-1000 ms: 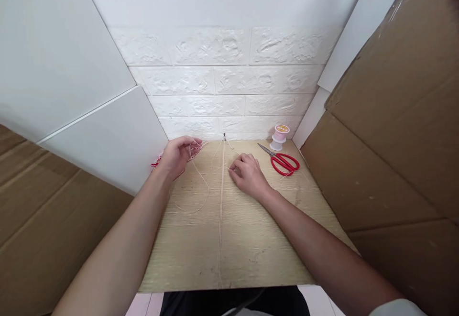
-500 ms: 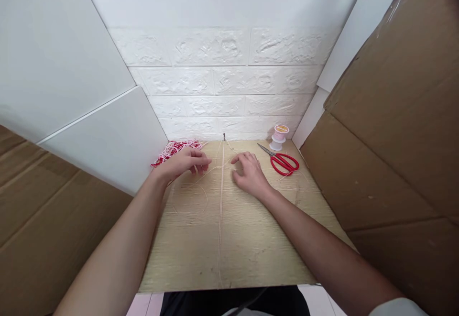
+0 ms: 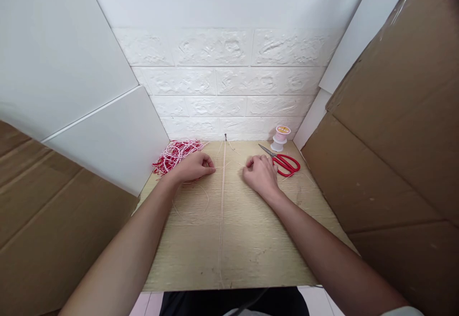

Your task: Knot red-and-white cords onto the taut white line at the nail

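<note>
Pale thin cords (image 3: 221,211) run from a small dark peg (image 3: 225,137) at the back of the board down to its front edge. Left of them, my left hand (image 3: 196,167) pinches a strand of the thin cord with thumb and forefinger. To the right, the fingers of my right hand (image 3: 261,175) are closed on the other strand, which crosses the upright cords between my hands. A loose loop of cord (image 3: 207,196) lies on the board below my left hand. Fingertip detail is too small to make out fully.
Red-handled scissors (image 3: 286,164) lie just right of my right hand. Two stacked spools (image 3: 280,137) stand at the back right corner. A heap of red and white cords (image 3: 175,153) sits at the back left. Cardboard (image 3: 390,163) and white panels flank the wooden board (image 3: 265,254).
My hands have closed from loose, open fingers into pinches on the cord. The right hand has moved right, drawing the crossing strand outward.
</note>
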Action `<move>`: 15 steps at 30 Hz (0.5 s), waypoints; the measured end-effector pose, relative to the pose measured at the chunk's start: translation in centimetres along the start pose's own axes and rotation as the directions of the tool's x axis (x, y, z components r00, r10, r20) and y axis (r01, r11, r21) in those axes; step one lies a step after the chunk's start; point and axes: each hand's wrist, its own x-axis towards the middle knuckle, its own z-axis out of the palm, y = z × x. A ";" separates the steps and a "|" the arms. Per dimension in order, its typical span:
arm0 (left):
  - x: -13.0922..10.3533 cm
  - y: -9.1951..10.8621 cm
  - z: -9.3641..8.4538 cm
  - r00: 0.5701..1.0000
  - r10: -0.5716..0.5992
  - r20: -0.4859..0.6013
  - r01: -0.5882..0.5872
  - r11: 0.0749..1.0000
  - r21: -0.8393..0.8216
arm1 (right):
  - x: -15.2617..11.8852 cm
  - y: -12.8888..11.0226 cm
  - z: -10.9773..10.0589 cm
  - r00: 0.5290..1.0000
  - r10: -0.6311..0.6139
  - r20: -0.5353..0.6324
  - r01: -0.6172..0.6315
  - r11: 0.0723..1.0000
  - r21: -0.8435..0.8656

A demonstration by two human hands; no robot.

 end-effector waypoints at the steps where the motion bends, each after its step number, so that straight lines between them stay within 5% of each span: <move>1: 0.0 0.0 0.0 1.000 0.009 -0.004 -0.009 1.000 0.013 | 0.0 0.0 -0.1 1.000 -0.005 0.016 0.005 1.000 0.000; 9: 0.3 -0.8 -0.7 0.994 0.085 -0.068 -0.085 0.996 0.004 | 0.4 0.3 -0.1 0.999 0.005 0.040 -0.010 0.993 0.116; 12: 0.0 -0.6 -1.0 0.998 0.058 -0.040 -0.065 0.975 -0.211 | 0.6 0.3 0.2 1.000 0.009 -0.013 -0.004 0.951 0.308; 15: -0.3 0.1 -1.1 0.994 0.086 -0.062 -0.106 0.859 -0.501 | 0.7 0.0 0.2 0.998 -0.008 -0.067 0.042 0.850 0.524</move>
